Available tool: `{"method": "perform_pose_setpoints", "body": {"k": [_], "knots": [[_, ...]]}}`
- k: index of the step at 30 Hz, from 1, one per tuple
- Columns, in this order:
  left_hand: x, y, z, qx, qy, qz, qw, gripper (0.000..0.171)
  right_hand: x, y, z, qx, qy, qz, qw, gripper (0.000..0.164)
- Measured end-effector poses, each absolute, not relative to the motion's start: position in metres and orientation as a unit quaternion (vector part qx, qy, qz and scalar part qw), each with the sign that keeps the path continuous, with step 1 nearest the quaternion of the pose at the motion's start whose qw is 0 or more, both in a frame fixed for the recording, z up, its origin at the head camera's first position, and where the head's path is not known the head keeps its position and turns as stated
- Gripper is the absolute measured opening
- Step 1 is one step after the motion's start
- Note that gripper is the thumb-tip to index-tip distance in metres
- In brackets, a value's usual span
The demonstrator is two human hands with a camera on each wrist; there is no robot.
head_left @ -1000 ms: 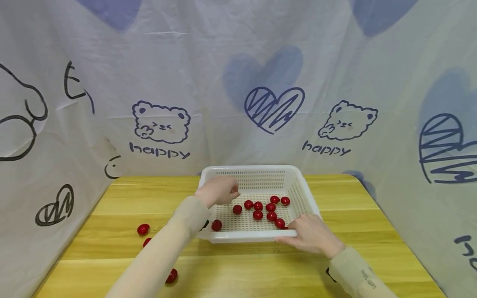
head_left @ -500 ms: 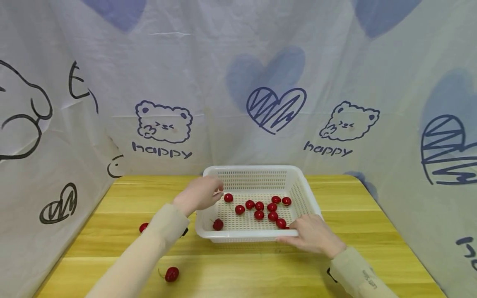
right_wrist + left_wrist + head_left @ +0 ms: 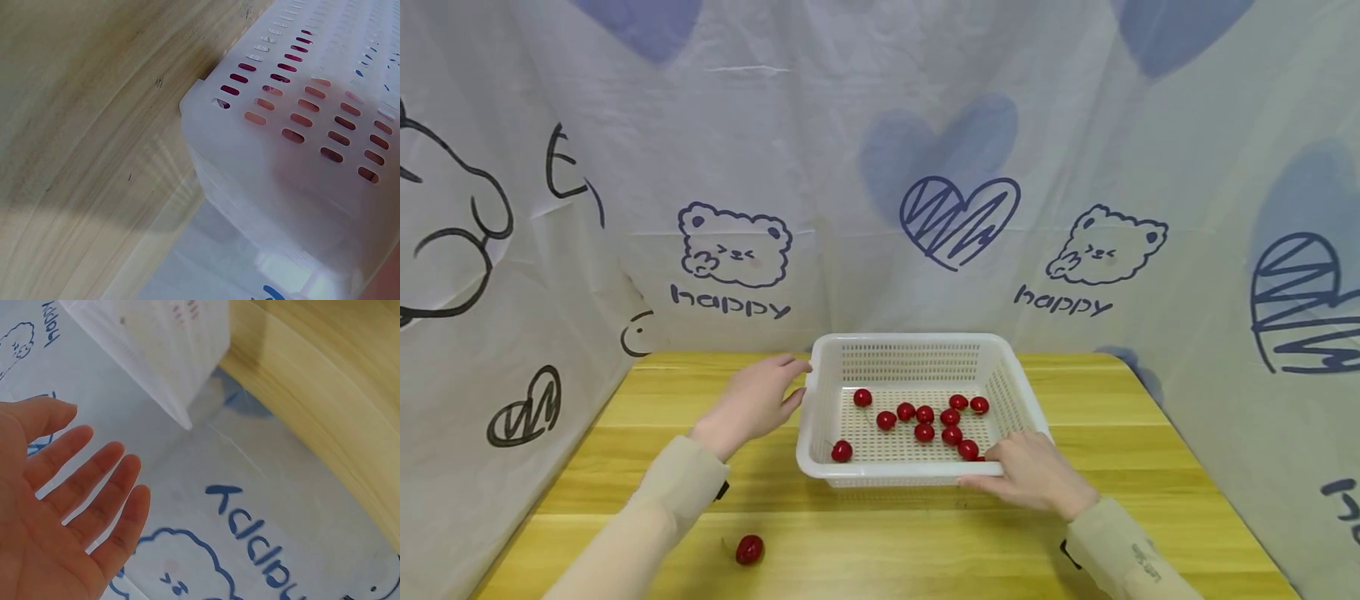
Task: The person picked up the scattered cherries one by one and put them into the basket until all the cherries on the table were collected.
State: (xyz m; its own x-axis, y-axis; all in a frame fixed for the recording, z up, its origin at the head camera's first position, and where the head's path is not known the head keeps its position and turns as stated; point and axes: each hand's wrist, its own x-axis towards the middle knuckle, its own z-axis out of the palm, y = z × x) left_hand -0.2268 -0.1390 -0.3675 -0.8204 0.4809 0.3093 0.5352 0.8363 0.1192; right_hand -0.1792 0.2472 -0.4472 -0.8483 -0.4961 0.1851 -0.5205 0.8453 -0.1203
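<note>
A white plastic basket [image 3: 895, 470] with slotted walls stands at the back of the table, several red cherries [image 3: 924, 414] spread over its floor. Just outside its left wall is my left hand [image 3: 752, 402], fingertips close to the rim. In the left wrist view that hand [image 3: 81, 512] has its palm bare and fingers spread and extended. My right hand [image 3: 1033, 472] grips the basket's front right corner, thumb outside the rim and fingers inside. Through the slots in the right wrist view, the fingers [image 3: 301, 120] show behind the basket wall.
One stemmed cherry [image 3: 749, 549] lies on the wooden table [image 3: 880, 546] near its front, right of my left sleeve [image 3: 662, 500]. Behind the basket hangs a white printed cloth [image 3: 850, 275], which also closes in both sides.
My left hand has drawn back leftward out of the basket, leaving a cherry at its back left. My left forearm now hides the table's left cherries. The right hand keeps its grip.
</note>
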Motion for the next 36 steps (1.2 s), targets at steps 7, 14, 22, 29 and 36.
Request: {"method": "perform_pose_setpoints", "body": {"k": [7, 14, 22, 29, 36], "knots": [[-0.217, -0.167, -0.376, -0.256, -0.946, -0.102, 0.171, 0.037, -0.178, 0.248, -0.447, 0.264, -0.958, 0.083, 0.077, 0.047], [-0.211, -0.198, -0.390, -0.227, -0.957, -0.091, 0.159, 0.043, -0.178, 0.249, -0.448, 0.264, -0.959, 0.080, 0.071, 0.049], [-0.205, -0.223, -0.399, -0.201, -0.970, -0.073, 0.112, 0.049, -0.179, 0.248, -0.448, 0.264, -0.958, 0.084, 0.071, 0.049], [-0.202, -0.236, -0.413, -0.184, -0.978, -0.076, 0.057, 0.046, -0.179, 0.248, -0.448, 0.265, -0.958, 0.082, 0.073, 0.048], [-0.200, -0.245, -0.424, -0.171, -0.981, -0.088, 0.004, 0.042, -0.180, 0.248, -0.448, 0.265, -0.958, 0.080, 0.072, 0.048]]}}
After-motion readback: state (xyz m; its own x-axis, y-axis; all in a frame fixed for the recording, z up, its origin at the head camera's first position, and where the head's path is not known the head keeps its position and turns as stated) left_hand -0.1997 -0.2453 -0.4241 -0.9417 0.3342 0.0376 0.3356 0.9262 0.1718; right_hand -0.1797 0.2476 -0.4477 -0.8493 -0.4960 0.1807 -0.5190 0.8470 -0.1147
